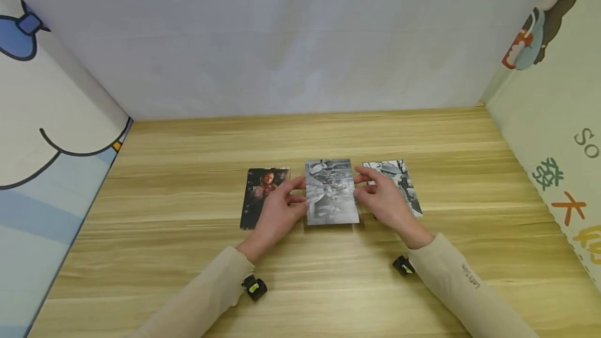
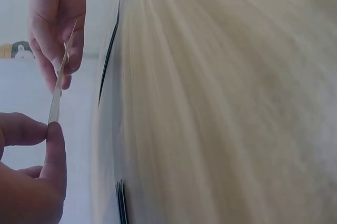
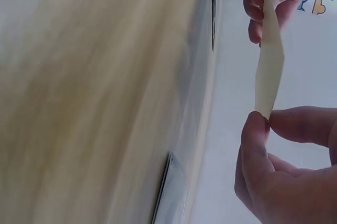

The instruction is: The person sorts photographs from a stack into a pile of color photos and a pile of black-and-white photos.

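Left hand (image 1: 277, 213) and right hand (image 1: 385, 200) pinch the middle photo (image 1: 331, 192) by opposite edges above the table (image 1: 188, 275); a light, level grip avoids bending.

The right hand (image 1: 382, 198) hides part of the right photo (image 1: 404, 184), and the left hand (image 1: 277, 210) covers the left photo's (image 1: 260, 192) edge. Both wrist views blur the table (image 2: 226, 108). Photo subjects are too small to tell.

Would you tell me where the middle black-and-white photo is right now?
In the head view the middle photo is pinched by the left hand and right hand, above the wooden table, between the dark photo and another black-and-white photo.
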Demonstrator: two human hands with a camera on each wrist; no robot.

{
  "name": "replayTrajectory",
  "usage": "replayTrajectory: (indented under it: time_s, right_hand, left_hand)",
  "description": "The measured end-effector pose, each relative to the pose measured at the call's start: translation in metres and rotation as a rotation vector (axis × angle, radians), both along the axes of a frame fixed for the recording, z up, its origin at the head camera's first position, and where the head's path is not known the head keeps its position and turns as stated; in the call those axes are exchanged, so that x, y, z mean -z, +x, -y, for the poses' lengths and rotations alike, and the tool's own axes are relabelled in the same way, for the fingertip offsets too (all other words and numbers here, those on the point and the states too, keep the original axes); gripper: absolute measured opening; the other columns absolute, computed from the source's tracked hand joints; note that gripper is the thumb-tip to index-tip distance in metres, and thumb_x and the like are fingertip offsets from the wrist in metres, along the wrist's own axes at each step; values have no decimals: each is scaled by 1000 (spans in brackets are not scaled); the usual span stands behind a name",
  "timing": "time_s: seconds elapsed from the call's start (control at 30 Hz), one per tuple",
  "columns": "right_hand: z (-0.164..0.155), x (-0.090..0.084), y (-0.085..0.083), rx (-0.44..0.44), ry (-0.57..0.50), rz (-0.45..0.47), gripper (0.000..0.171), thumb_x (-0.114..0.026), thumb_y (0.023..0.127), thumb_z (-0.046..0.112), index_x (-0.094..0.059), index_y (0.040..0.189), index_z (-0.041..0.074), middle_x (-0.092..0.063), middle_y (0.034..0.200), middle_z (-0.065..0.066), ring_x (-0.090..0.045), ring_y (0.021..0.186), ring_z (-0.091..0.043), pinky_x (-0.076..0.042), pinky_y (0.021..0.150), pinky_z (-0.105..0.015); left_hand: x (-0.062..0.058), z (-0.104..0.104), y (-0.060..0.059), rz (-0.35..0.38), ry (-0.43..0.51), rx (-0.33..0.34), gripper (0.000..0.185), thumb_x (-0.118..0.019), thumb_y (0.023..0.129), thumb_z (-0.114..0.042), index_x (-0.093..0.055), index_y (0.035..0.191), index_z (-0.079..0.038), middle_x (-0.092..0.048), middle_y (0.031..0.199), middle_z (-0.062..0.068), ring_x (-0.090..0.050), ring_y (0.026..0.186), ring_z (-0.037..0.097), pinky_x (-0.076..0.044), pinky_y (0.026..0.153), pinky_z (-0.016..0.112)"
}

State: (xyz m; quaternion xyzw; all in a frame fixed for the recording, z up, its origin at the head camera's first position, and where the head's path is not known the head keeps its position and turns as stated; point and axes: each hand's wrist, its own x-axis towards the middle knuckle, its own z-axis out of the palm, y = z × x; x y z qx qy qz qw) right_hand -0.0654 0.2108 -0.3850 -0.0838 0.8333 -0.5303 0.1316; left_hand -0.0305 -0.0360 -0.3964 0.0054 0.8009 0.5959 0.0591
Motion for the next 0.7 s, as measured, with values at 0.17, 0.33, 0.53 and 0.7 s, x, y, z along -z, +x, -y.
replayTrajectory:
  time_s: [0.17,0.33,0.53,0.7]
  right_hand:
    - [-6,-1,0,-1,11,2,56,-60,100,4,-45,153,-3,-61,131,-22,-65,117,-37,-54,82,-29]
    - [-13,-3,1,9,17,13,53,-59,102,5,-47,153,-1,-61,132,-20,-65,117,-35,-53,79,-26]
    - [-20,-4,2,20,24,-1,51,-60,101,6,-50,151,0,-62,131,-21,-66,117,-35,-52,80,-24]
    - [-26,-5,1,22,27,-8,51,-61,100,5,-50,150,-2,-62,131,-22,-66,118,-36,-52,80,-21]
  left_hand:
    - [0,-6,0,-17,-5,8,59,-66,88,8,-55,146,4,-63,128,19,-69,110,35,-60,86,37]
    - [0,-12,-1,-31,19,31,60,-66,88,9,-53,147,5,-62,127,19,-69,109,35,-60,87,35]
    - [0,-18,-3,-29,40,52,60,-66,90,8,-53,148,4,-62,127,20,-68,110,36,-60,86,36]
    - [-1,-24,-4,-16,59,48,59,-65,89,8,-54,147,3,-62,127,19,-69,109,34,-60,84,34]
